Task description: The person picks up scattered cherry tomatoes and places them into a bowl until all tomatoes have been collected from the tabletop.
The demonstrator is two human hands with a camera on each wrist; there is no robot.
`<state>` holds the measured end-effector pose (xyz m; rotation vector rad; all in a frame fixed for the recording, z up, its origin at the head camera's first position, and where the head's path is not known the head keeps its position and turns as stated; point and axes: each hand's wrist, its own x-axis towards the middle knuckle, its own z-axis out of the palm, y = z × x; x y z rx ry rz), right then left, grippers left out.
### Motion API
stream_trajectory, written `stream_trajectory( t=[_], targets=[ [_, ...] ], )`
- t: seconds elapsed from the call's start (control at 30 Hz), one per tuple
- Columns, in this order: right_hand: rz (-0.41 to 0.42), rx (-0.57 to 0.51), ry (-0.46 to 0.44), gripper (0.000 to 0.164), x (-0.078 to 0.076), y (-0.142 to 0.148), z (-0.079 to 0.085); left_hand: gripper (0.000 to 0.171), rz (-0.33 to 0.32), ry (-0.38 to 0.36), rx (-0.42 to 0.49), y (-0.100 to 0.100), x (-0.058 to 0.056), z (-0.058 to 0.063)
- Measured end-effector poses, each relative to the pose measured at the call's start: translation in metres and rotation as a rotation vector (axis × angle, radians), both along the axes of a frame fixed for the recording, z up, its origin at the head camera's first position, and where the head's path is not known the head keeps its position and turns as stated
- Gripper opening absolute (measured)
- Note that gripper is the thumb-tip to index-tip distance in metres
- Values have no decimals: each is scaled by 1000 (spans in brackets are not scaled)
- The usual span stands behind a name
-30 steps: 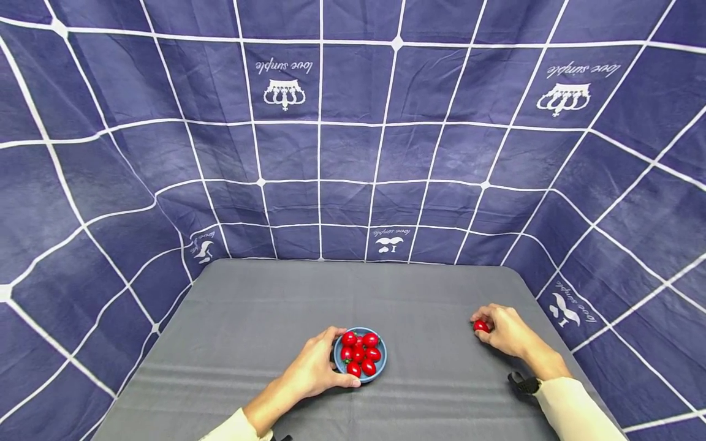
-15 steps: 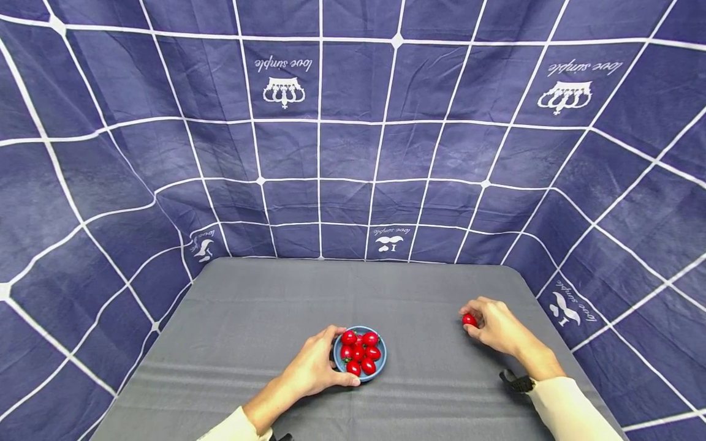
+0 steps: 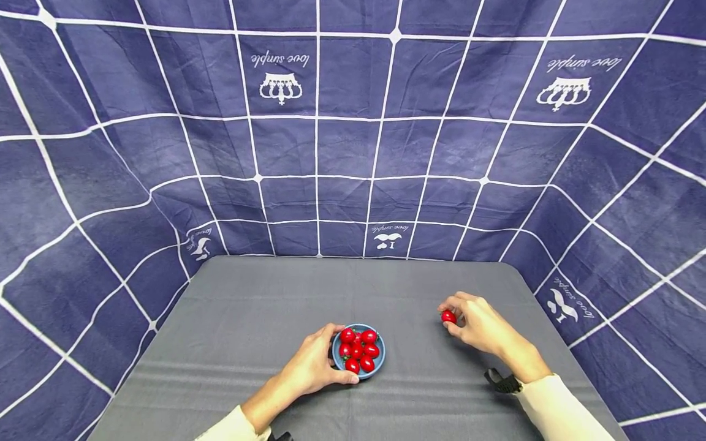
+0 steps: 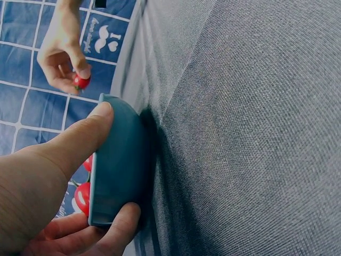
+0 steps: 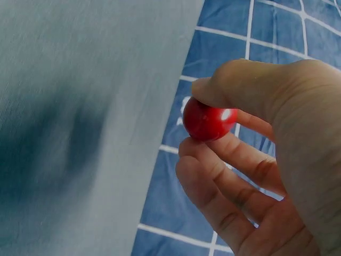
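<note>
A small blue bowl (image 3: 382,361) stands near the front middle of the table, with several red cherry tomatoes (image 3: 356,351) in it. My left hand (image 3: 317,365) grips the bowl from its left side; in the left wrist view the thumb (image 4: 96,125) lies on the rim and the fingers (image 4: 123,226) reach round the lower side. Off to the right, my right hand (image 3: 477,321) pinches one cherry tomato (image 5: 209,120) between thumb and fingertips. In the right wrist view that tomato is held above the table, whose surface shows the hand's blurred shadow.
A grey cloth covers the table (image 3: 265,294), with soft folds along the front. Behind it and on both sides hangs a blue curtain (image 3: 353,147) with white grid lines. A dark band (image 3: 502,381) is on the right wrist.
My right hand has moved left and away from the table's right side, carrying the cherry tomato toward the bowl. The left hand and the bowl have stayed in place.
</note>
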<state>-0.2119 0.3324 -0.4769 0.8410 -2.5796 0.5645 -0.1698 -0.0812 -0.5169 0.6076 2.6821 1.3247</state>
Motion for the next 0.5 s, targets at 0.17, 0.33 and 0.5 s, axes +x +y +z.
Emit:
stream_trajectory(
  t=[0.17, 0.33, 0.5],
  targets=[
    [8, 42, -22, 32, 3, -13, 5, 101, 0, -4, 12, 0, 1, 0],
    [37, 49, -31, 31, 5, -27, 7, 101, -3, -10, 20, -1, 2, 0],
    [59, 61, -57, 32, 7, -41, 9, 101, 5, 8, 7, 0, 1, -1]
  ],
)
